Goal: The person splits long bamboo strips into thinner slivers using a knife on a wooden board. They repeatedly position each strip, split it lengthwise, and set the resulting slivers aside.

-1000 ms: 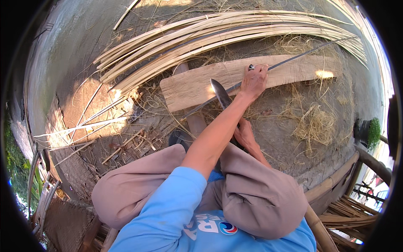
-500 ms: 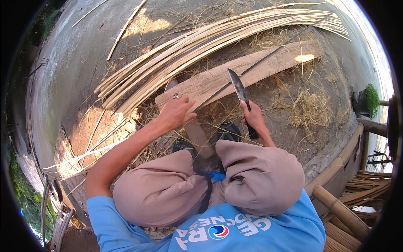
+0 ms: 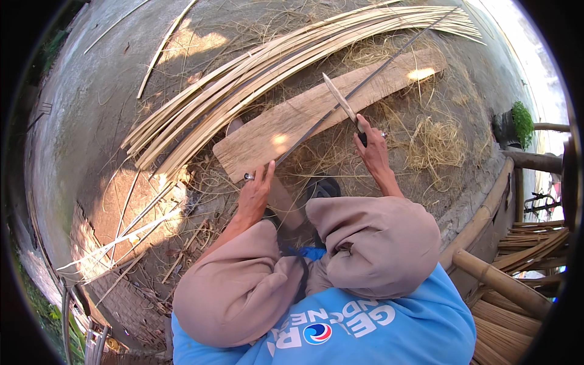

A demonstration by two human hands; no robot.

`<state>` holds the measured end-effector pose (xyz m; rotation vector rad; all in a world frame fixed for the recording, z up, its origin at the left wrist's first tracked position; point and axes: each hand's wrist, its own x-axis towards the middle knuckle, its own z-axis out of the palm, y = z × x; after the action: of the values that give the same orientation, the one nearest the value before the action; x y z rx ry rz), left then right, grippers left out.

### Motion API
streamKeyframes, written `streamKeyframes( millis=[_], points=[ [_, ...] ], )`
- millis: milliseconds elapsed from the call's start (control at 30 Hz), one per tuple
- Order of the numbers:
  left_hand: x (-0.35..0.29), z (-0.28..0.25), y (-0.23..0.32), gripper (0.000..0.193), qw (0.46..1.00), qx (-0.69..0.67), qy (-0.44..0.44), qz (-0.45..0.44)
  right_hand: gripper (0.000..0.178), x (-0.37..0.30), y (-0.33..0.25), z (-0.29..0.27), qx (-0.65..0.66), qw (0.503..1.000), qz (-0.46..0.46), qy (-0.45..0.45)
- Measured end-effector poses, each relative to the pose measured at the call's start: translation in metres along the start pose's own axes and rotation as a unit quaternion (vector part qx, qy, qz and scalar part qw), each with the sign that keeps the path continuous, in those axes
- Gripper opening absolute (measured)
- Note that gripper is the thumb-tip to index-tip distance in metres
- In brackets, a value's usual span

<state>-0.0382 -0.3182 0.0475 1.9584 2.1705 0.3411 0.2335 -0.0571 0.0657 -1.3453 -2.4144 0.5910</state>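
Observation:
My left hand [image 3: 255, 193], with a ring on one finger, is closed at the near end of a long dark strip [image 3: 317, 124]. The strip runs diagonally across a wooden plank [image 3: 255, 143] toward the far right. In my right hand [image 3: 373, 152] is a knife [image 3: 340, 97], held by its dark handle. The blade points up and left, crossing the strip over the plank, and looks narrow from this angle. Whether the blade touches the strip I cannot tell. A wooden piece [image 3: 286, 204] extends from under the plank toward my legs.
Beyond the plank lies a bundle of long pale strips [image 3: 243, 85]. Tangled shavings [image 3: 435, 143] are heaped on the ground at right. Loose sticks [image 3: 131, 234] lie at left. A bamboo rail [image 3: 480, 207] and a potted green plant [image 3: 522, 125] stand at far right.
My left hand has drawn back toward my knee, to the strip's near end. The knife has turned in my right hand, from its broad side showing to a narrow edge. The view has shifted slightly.

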Motion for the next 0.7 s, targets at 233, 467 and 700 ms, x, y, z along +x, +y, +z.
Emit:
streamKeyframes(
  millis=[233,467,700],
  points=[
    [0.0,0.004,0.011,0.066,0.985,-0.141,0.033,-0.089,0.039,-0.006,0.036,0.028,-0.026,0.997,0.059,-0.041],
    [-0.004,0.011,0.001,0.051,0.987,-0.056,0.042,-0.142,0.05,-0.018,-0.001,0.036,-0.015,0.992,0.116,-0.041],
    [0.008,-0.006,0.009,0.051,0.987,-0.057,-0.017,-0.149,0.051,-0.045,-0.017,0.033,0.057,0.985,0.122,-0.105]
  ],
)
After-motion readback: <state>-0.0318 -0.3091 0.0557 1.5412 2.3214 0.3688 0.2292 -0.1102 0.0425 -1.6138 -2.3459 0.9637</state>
